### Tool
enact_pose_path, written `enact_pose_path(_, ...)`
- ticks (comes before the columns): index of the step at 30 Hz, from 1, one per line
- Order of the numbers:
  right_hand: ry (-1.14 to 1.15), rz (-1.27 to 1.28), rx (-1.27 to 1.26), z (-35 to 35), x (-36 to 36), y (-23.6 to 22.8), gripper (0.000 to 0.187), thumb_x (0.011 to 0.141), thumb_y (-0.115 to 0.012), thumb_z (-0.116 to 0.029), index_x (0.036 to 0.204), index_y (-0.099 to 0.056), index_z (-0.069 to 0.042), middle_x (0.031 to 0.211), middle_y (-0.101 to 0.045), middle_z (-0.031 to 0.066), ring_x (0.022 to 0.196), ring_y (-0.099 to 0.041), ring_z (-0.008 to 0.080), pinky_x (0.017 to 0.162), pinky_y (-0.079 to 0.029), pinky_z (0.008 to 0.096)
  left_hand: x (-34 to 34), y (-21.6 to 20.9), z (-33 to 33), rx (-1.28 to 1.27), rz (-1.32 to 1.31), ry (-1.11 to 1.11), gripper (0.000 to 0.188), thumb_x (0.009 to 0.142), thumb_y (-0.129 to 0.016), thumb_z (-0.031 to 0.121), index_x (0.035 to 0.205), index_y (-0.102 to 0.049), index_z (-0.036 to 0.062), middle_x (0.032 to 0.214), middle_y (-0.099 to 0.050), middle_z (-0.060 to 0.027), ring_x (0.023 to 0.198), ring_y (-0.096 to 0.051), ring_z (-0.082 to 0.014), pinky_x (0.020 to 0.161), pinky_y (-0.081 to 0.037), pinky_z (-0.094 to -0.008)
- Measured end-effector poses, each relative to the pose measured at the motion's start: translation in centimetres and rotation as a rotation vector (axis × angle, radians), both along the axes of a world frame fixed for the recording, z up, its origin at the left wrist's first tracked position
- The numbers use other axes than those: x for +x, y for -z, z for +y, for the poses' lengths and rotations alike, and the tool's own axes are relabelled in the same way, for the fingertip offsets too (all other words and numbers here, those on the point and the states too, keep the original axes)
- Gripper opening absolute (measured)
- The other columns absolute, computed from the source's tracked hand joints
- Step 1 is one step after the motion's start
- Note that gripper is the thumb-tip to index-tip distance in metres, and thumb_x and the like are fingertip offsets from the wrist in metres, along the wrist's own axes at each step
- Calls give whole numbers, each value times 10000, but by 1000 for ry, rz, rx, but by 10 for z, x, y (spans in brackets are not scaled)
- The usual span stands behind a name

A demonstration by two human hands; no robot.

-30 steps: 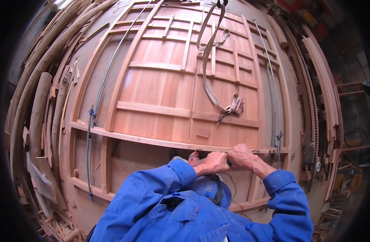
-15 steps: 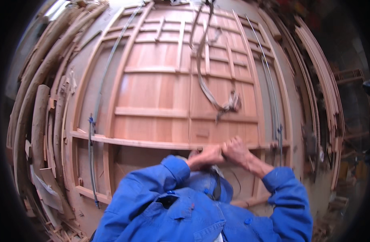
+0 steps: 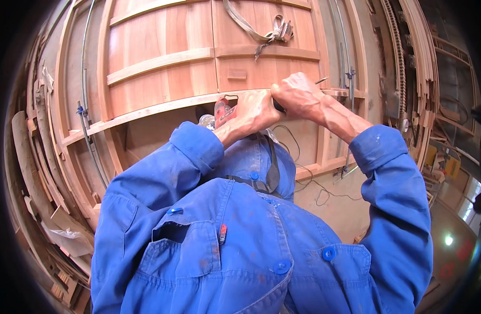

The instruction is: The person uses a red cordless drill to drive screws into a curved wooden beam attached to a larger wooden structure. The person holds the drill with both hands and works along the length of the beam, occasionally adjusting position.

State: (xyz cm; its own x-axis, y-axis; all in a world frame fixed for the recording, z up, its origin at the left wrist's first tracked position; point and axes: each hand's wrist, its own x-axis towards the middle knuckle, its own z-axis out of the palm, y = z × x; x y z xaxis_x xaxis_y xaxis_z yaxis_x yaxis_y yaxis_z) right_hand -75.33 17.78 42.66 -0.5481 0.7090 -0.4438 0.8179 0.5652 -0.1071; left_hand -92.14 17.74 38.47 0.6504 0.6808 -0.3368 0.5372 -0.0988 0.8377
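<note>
Both my hands are close together over the long front rail [image 3: 146,112] of a wooden frame. My left hand [image 3: 251,111] is closed around a red power tool [image 3: 221,111], whose red end and a thin metal loop show to the left of the fingers. My right hand [image 3: 298,95] is closed right beside it, the two hands touching or nearly so. A dark part shows between them. A thin rod [image 3: 321,80] sticks out past the right hand; what the right fingers grip is hidden.
Inside the frame lie reddish wood panels [image 3: 156,36] with cross battens. A knotted strap [image 3: 277,34] hangs over them. Long clamps [image 3: 85,112] run along both sides. A cord [image 3: 324,191] loops on the floor. Logs [image 3: 28,157] lie left; stacked boards [image 3: 426,78] stand right.
My view has tipped down and nearer my body, so the frame sits higher in the picture. Both hands stay closed together; the red tool now shows clearly.
</note>
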Motion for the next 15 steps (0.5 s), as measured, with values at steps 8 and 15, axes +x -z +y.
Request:
enact_pose_path(8, 79, 71, -34, 5, 6, -6, 183, 744, -732, -156, 862, -730, -17, 764, -712, 230, 744, -715, 428, 739, -560, 532, 6, 9, 4, 135, 27, 33, 397, 834, -710, 401, 874, -791, 14, 857, -731, -297, 795, -741, -450, 743, -578, -556)
enact_pose_path(15, 109, 469, 223, -61, -94, -123, 285, 952, -557, -73, 1191, -630, 62, 1284, -607, 206, 1207, -559, 322, 1092, -409, 381, 1, 48, 35, -108, 133, -231, 254, 813, -756, 290, 833, -710, 41, 696, -646, -68, 648, -611, -170, 643, -539, -420)
